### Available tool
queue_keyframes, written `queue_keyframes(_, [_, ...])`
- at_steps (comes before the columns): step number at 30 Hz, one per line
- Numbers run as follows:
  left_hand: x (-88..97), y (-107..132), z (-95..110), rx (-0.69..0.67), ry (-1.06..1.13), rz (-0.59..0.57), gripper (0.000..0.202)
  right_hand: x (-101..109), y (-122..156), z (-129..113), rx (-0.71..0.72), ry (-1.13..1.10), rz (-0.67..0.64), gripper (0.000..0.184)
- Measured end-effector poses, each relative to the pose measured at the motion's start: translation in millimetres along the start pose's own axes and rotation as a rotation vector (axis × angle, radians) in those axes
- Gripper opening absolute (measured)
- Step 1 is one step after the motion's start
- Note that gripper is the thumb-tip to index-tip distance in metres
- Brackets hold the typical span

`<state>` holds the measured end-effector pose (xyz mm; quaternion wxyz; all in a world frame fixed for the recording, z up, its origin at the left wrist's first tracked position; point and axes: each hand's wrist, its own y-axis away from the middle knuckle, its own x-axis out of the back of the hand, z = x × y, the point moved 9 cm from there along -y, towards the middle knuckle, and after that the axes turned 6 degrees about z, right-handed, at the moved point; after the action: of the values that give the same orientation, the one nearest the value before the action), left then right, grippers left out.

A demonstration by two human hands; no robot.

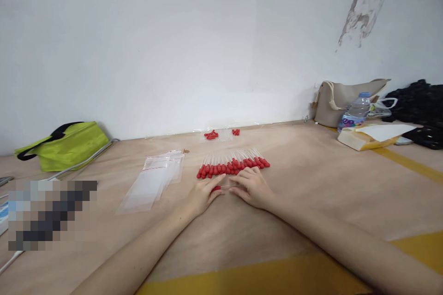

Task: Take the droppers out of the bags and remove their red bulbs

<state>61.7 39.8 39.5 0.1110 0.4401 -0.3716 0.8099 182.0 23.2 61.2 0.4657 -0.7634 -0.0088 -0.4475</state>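
Note:
Between my two hands, low over the table, lies a red-tipped piece with a thin clear stem. My left hand is closed on its red end, thumb below and fingers above. At the clear end, the thumb and fingers of my right hand close around the stem. Just beyond my fingertips is a row of similar red-tipped pieces, red ends toward me and clear stems pointing away. To the left, several clear zip bags overlap in a fanned stack.
Small red pieces lie on clear plastic near the wall. A green bag and a cable stand left. At right are a beige bag, a water bottle, a tissue pack and a black bundle. Yellow tape crosses the table.

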Motion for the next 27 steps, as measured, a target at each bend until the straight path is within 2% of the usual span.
queue_keyframes(4, [4.9,-1.4,0.4,0.021,0.007,0.05,0.036,-15.2,-1.9,-10.5,0.083,0.002,-0.07,0.024])
queue_keyframes(9, [10.7,-3.3,8.6,-0.019,0.013,0.052,0.022,-15.7,-1.3,-8.0,0.073,-0.014,-0.038,0.026])
queue_keyframes(15, [9.6,-3.8,8.1,-0.03,0.045,0.037,0.021,-12.7,2.3,-4.8,0.088,0.007,-0.018,0.025])
queue_keyframes(24, [9.5,-4.9,5.5,0.003,0.096,-0.015,0.026,-16.9,3.5,-5.8,0.092,-0.036,-0.075,0.03])
queue_keyframes(27, [10.5,-2.4,8.6,-0.035,0.094,-0.016,0.027,-15.1,5.7,-7.5,0.098,-0.064,-0.072,0.027])
